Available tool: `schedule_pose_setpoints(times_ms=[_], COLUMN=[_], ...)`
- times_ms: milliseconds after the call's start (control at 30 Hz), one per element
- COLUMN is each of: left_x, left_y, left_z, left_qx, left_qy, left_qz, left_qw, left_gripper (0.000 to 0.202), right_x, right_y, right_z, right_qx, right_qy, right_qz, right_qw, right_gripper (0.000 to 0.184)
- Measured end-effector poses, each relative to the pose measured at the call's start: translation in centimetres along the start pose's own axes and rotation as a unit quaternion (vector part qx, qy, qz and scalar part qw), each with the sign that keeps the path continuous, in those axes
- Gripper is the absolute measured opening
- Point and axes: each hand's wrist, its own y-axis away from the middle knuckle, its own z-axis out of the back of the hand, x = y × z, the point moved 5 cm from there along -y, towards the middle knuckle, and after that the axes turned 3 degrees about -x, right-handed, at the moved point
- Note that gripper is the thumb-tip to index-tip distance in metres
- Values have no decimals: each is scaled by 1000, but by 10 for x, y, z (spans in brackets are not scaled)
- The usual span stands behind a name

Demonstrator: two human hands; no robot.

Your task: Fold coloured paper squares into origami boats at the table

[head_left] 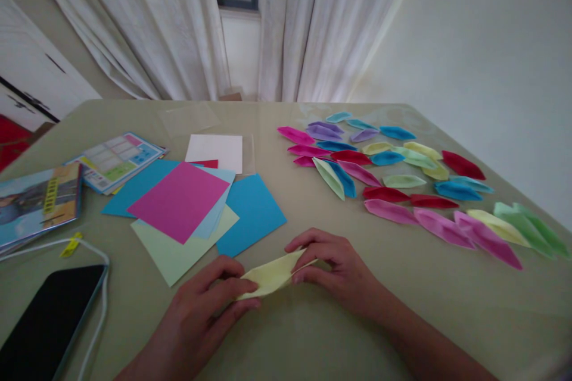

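Observation:
A pale yellow folded paper piece (272, 274) lies low over the table (339, 333) near its front edge. My left hand (203, 303) pinches its left end, fingers closed on the paper. My right hand (333, 268) pinches its right end between thumb and fingers. Both hands rest on or just above the table top.
A loose pile of square paper sheets (181, 202), pink on top with blue and light green under it, lies just behind my left hand. Several folded paper boats (402, 181) in many colours cover the right side. A dark phone (49, 321) with a white cable and booklets (38, 202) sit at the left.

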Motion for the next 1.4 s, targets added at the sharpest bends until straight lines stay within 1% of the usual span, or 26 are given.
schedule_pose_setpoints(times_ms=[133,233,300,333,367,433,500,567,667,767,867,933,1000,1067,1167,1267,1333,1400], left_x=[-2,0,2,3,4,7,8,9,9,12,21,27,29,28,24,23,22,20], left_y=[-2,-7,-8,-8,-7,-5,-4,-6,-9,-10,-5,-2,0,-1,-3,-6,-8,-7], left_z=[4,4,2,1,1,5,9,12,16,17,17,15,11,8,9,11,9,4], left_qx=[-10,3,28,31,22,-16,-48,-53,-49,-44,-71,-80,-71,-63,-65,-58,-39,-17], left_qy=[16,49,75,84,90,89,83,80,81,95,108,118,130,135,120,107,117,121], left_qz=[3,52,79,84,90,99,99,95,91,92,130,163,182,185,175,181,175,155], left_qw=[1000,997,994,992,992,991,990,991,991,990,983,976,972,971,975,976,977,980], left_gripper=[19,16,21,23,20,12,10,11,14,14,12,15,19,20,18,18,18,19], right_x=[-7,-10,-10,-9,-8,-7,-7,-7,-6,-6,-4,-3,-3,-4,-5,-3,-1,1], right_y=[1,0,0,-1,-1,-1,-1,-1,-1,0,1,2,2,3,3,5,6,8], right_z=[1,1,1,1,0,-1,-1,0,3,4,3,2,3,4,5,4,2,1], right_qx=[-10,-21,-24,-24,-24,-18,-13,-22,-56,-76,-72,-63,-63,-69,-75,-83,-85,-93], right_qy=[-47,-59,-58,-58,-59,-64,-69,-68,-53,-40,-32,-21,-13,-12,-4,20,33,42], right_qz=[-43,-58,-55,-52,-52,-60,-72,-81,-79,-81,-82,-77,-70,-63,-61,-58,-53,-52], right_qw=[998,996,997,997,997,996,995,994,994,993,993,995,995,996,995,995,994,993], right_gripper=[24,25,25,25,26,25,24,24,24,25,30,29,24,19,16,15,15,15])
